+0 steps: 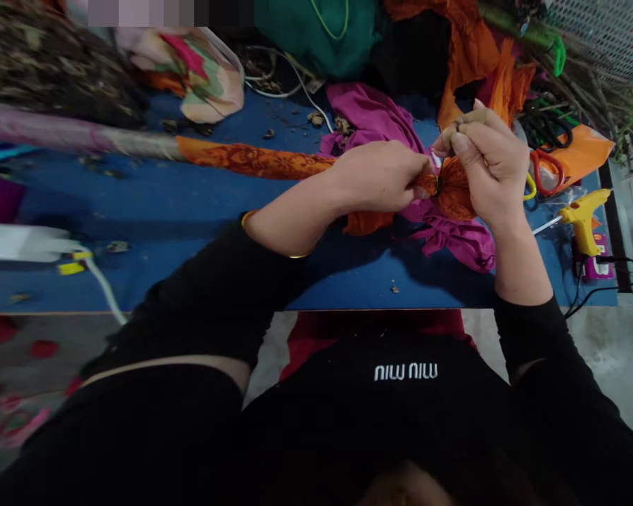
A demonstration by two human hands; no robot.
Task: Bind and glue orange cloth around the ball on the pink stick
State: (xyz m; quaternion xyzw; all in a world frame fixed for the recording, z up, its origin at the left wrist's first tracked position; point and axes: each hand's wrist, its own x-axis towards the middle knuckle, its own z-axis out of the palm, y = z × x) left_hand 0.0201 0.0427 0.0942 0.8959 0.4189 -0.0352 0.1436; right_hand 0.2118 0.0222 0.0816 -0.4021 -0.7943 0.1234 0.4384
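A long stick [142, 143] lies across the table, with orange patterned cloth [253, 159] wrapped round its right part. My left hand [377, 174] is closed round the wrapped end. Just past its fingertips, a thin dark tie [439, 177] cinches the cloth, which puffs out into an orange bunch [458, 193]. My right hand [493, 158] is beside the bunch, above the tie, with thumb and fingers pinched together. What those fingers hold is too small to make out. Magenta cloth [372, 112] lies crumpled behind and under my hands.
On the blue table [190, 225], a yellow glue gun [585, 216] and red-handled scissors [546, 174] lie to the right. A white power strip [21, 242] with a cord is at left. Orange cloth strips [469, 53], twigs [591, 91] and dried leaves [53, 70] lie along the back.
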